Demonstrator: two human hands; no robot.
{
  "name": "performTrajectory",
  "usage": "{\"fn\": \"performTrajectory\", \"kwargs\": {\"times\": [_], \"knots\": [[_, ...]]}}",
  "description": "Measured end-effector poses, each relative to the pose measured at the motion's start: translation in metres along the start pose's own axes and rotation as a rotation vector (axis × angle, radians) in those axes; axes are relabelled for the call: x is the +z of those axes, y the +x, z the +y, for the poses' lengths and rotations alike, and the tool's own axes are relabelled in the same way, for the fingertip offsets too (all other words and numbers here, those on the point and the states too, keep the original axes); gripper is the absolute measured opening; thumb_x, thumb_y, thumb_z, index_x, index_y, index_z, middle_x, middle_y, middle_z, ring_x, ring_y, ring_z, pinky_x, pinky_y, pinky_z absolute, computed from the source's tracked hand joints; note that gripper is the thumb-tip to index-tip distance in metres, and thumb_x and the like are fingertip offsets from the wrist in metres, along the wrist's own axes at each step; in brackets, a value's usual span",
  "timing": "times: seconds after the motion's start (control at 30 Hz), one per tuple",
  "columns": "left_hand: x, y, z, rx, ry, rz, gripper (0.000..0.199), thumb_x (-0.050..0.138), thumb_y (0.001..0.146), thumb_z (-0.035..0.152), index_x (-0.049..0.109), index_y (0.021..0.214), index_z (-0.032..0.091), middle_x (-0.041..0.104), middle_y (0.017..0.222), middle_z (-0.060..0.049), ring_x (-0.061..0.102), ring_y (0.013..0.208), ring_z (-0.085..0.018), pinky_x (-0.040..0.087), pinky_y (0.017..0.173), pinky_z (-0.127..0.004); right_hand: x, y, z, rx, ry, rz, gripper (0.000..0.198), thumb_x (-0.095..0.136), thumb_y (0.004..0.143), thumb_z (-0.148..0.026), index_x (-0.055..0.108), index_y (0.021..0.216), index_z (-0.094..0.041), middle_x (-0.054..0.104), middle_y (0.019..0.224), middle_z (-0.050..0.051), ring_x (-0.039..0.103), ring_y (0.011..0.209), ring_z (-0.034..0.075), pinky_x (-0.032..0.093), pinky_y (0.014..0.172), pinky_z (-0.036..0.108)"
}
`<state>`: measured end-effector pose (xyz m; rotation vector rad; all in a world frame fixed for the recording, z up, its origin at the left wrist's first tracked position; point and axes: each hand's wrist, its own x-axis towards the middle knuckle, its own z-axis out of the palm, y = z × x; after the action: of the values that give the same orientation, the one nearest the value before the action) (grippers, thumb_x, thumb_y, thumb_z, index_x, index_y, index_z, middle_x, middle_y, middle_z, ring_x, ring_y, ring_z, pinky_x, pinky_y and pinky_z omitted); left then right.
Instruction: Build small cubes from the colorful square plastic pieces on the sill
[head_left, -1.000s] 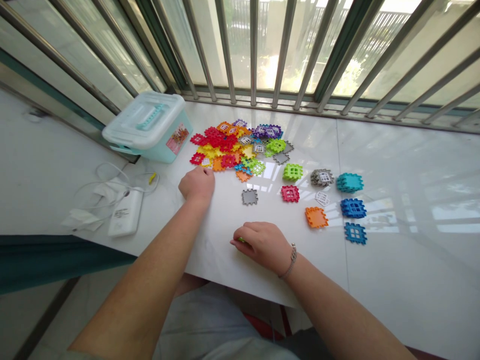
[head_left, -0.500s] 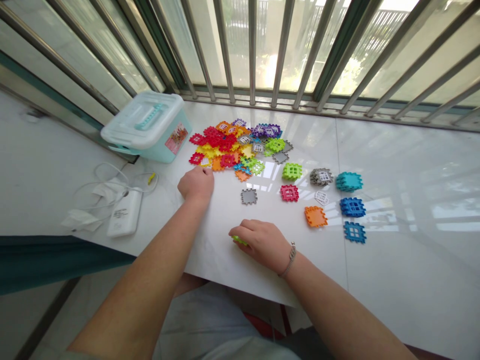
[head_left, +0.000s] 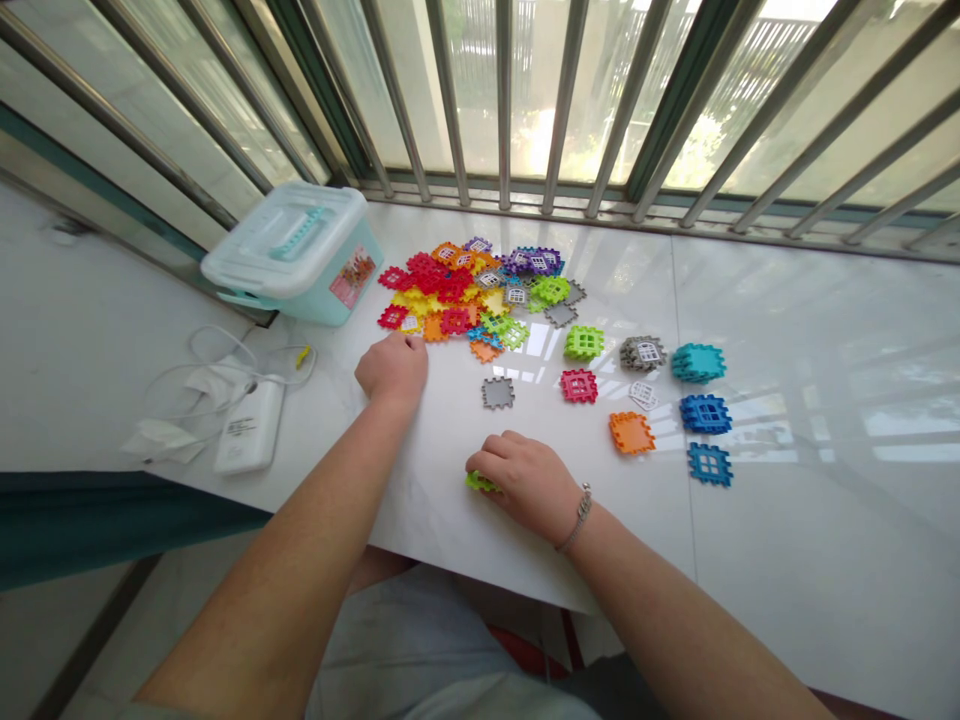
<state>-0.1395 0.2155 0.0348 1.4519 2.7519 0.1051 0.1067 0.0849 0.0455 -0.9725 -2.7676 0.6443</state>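
My right hand (head_left: 529,485), with a chain bracelet at the wrist, is closed on a lime-green interlocking tile (head_left: 480,482) low over the near part of the table. The fingers hide most of that tile. My left hand (head_left: 391,370) rests on the table as a fist, just below the mixed pile of colourful tiles (head_left: 431,280), and nothing shows in it. Between and beyond the hands lies a single grey tile (head_left: 498,393). Right of it are a green stack (head_left: 584,342), a crimson tile (head_left: 578,386) and an orange stack (head_left: 631,433).
Further right stand a grey stack (head_left: 643,352), white window pieces (head_left: 643,395), a teal stack (head_left: 698,363), a blue stack (head_left: 705,413) and a blue window tile (head_left: 709,464). A lidded box (head_left: 292,250), a white power bank (head_left: 250,425) and cables are at left. Metal bars (head_left: 504,110) line the back.
My right hand has shifted slightly to the right and its fingers have moved, showing more of the green tile. My left fist has stayed still.
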Motion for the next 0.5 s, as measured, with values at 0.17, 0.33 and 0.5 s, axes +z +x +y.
{"fn": "performTrajectory", "kwargs": {"times": [0.17, 0.33, 0.5], "knots": [[0.0013, 0.0004, -0.0006, 0.008, -0.003, 0.017, 0.050, 0.040, 0.106, 0.039, 0.084, 0.120, 0.019, 0.081, 0.111, -0.024, 0.076, 0.103, -0.040, 0.055, 0.084, -0.045, 0.0034, 0.0011, -0.0002, -0.030, -0.002, 0.014, 0.020, 0.075, 0.103, -0.036, 0.071, 0.118, -0.025, 0.071, 0.112, 0.006, 0.059, 0.100, 0.023, 0.043, 0.083, 0.034], [0.0029, 0.0011, -0.0012, 0.009, 0.004, 0.021, 0.050, 0.040, 0.105, 0.039, 0.084, 0.119, 0.019, 0.081, 0.110, -0.023, 0.076, 0.102, -0.040, 0.056, 0.082, -0.045, 0.0026, 0.0012, -0.0018, -0.029, 0.005, 0.017, 0.024, 0.071, 0.105, -0.044, 0.071, 0.118, -0.024, 0.070, 0.113, 0.007, 0.060, 0.101, 0.023, 0.044, 0.084, 0.035], [0.0023, 0.0005, -0.0010, 0.006, 0.010, 0.024, 0.050, 0.041, 0.105, 0.038, 0.084, 0.120, 0.019, 0.081, 0.110, -0.024, 0.076, 0.103, -0.039, 0.056, 0.083, -0.044, 0.0007, 0.0014, -0.0027, 0.004, 0.014, 0.001, 0.024, 0.077, 0.100, -0.032, 0.070, 0.122, -0.024, 0.069, 0.115, 0.007, 0.060, 0.104, 0.024, 0.046, 0.086, 0.035]]}}
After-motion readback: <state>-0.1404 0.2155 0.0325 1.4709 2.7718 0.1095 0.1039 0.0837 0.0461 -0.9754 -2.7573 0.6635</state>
